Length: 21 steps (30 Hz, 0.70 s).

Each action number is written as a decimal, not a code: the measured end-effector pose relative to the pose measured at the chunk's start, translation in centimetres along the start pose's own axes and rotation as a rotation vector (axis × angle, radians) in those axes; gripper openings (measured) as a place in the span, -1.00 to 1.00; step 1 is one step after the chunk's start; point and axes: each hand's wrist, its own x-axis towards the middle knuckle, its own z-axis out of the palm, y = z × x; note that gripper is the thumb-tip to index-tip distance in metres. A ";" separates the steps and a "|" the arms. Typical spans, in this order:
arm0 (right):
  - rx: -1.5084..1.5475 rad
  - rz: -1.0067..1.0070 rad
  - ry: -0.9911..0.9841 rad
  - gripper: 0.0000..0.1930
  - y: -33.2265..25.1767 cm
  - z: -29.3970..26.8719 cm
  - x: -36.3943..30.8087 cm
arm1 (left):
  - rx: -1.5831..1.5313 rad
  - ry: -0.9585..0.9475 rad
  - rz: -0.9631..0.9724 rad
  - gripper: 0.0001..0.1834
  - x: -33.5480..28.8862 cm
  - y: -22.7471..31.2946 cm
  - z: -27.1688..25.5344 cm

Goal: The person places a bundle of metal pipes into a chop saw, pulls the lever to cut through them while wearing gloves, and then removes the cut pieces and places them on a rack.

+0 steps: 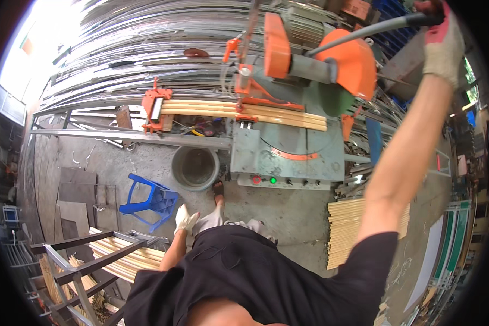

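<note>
My right arm reaches far up to the right, and my gloved right hand [444, 51] grips the end of the long grey lever [369, 28] of an orange cut-off saw [345, 57]. Its blade is hidden by the orange guard. Several pale yellow metal profiles [288, 116] lie side by side across the green-grey saw table [245, 149]. Their left ends meet an orange stop [153, 111], and an orange clamp [244, 103] stands over them. At my left side, my gloved left hand [186, 220] hangs low with its fingers apart, holding nothing, near a blue plastic stool [157, 198].
A grey tub [178, 178] stands on the floor left of the saw. Cut yellow profiles [345, 231] lie in a stack at lower right. A dark metal rack [70, 276] with more profiles is close at lower left. Long metal bars [119, 49] fill the background.
</note>
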 end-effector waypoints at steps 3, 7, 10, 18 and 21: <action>-0.083 -0.068 -0.120 -0.61 -2.7 -4.8 -9.0 | -0.150 -0.010 -0.104 -0.04 -6.5 2.4 1.5; 0.039 0.105 -0.054 -0.51 -7.6 -8.3 -21.5 | -0.390 0.100 0.190 -0.31 -9.3 10.3 0.1; 0.074 0.316 -0.080 -0.48 -9.8 -12.3 -27.9 | -0.630 0.068 0.430 -0.50 -10.9 22.7 -5.8; 0.083 0.224 -0.162 -0.71 -10.3 -16.4 -34.9 | -0.718 0.211 1.310 -0.55 -24.1 49.8 -18.8; 0.022 0.271 -0.079 -0.65 -11.0 -16.5 -36.9 | -0.567 0.216 1.521 -0.45 -26.1 53.6 -18.4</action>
